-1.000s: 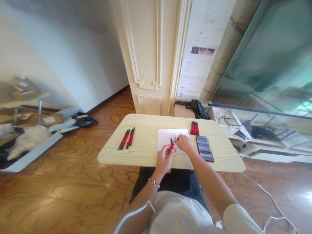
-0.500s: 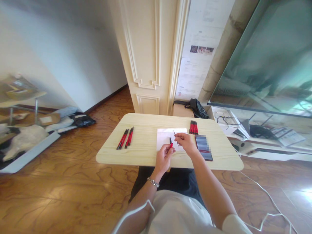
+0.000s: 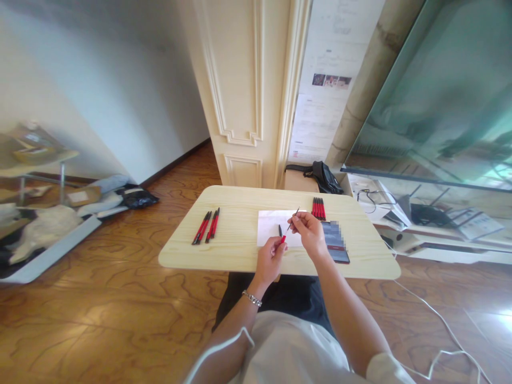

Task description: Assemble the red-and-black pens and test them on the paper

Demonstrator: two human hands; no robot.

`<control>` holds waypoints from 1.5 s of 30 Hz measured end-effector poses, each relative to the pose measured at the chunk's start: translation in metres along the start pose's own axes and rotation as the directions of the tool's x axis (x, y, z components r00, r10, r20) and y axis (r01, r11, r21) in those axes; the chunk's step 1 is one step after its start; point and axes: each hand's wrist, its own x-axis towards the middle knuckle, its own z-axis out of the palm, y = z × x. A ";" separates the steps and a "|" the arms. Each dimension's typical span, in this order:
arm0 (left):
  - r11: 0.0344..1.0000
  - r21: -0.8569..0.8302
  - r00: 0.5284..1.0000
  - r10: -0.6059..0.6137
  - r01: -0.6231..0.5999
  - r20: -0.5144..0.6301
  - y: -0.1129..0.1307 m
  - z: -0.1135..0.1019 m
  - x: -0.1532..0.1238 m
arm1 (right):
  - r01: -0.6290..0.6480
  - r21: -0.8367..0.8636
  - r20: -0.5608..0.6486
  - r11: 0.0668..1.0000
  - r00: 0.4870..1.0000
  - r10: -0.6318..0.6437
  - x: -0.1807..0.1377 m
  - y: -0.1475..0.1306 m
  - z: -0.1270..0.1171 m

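Head view, left to right. Side stand (image 3: 38, 162), small, with packages on it; cut off by the frame edge. Black plastic bag (image 3: 138, 197), on the floor among other packaging. Table (image 3: 180, 255), pale wood, rounded corners. Loose pens (image 3: 202, 228), red and black, lying slantwise in two narrow clusters, well apart from the hands. Sheet of paper (image 3: 267, 221), white, flat, beneath the hands. Left hand (image 3: 269, 258), a chain bracelet (image 3: 252, 298) at its wrist, fingertips pinching a red barrel (image 3: 284, 239) over the sheet's near edge. Black piece (image 3: 280, 230), short, just beyond those fingertips. Thin refill (image 3: 296, 213), dark, slanted, pinched between thumb and fingers of the right hand (image 3: 312, 232), its lower end at the barrel. Row of pens (image 3: 319, 208), red and black, side by side, just beyond the right hand. Phone (image 3: 339, 255), beside the right hand, which stands in front of its left edge. Large screen (image 3: 436, 106), beyond the table.

Obscured: most of the barrel, inside the left hand; whether the black piece rests on the sheet or is held cannot be told, nor whether the refill enters the barrel. Phone display partly pixelated. Large screen cut off at right.
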 end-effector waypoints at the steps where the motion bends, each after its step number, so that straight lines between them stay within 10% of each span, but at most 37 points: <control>1: 1.000 0.002 1.000 -0.001 0.001 0.002 0.000 0.000 0.000 | 0.001 -0.024 0.006 1.000 1.000 -0.001 0.000 0.002 0.001; 12: 0.997 -0.074 1.000 -0.024 0.025 0.009 -0.005 0.000 0.001 | 0.039 -0.400 0.148 0.916 0.989 0.022 -0.012 0.023 -0.005; 27: 0.984 -0.166 0.998 -0.059 0.057 -0.007 -0.002 -0.001 0.002 | -0.007 -0.379 0.209 0.925 0.973 0.093 0.002 0.041 -0.023; 36: 0.989 -0.138 0.995 -0.061 0.050 -0.076 0.000 -0.001 0.003 | 0.021 -0.919 0.114 0.394 0.970 0.215 0.033 0.056 -0.011; 45: 0.994 -0.105 0.994 -0.053 0.043 -0.091 0.000 -0.002 0.003 | 0.014 -0.961 0.097 0.277 0.953 0.286 0.040 0.051 0.000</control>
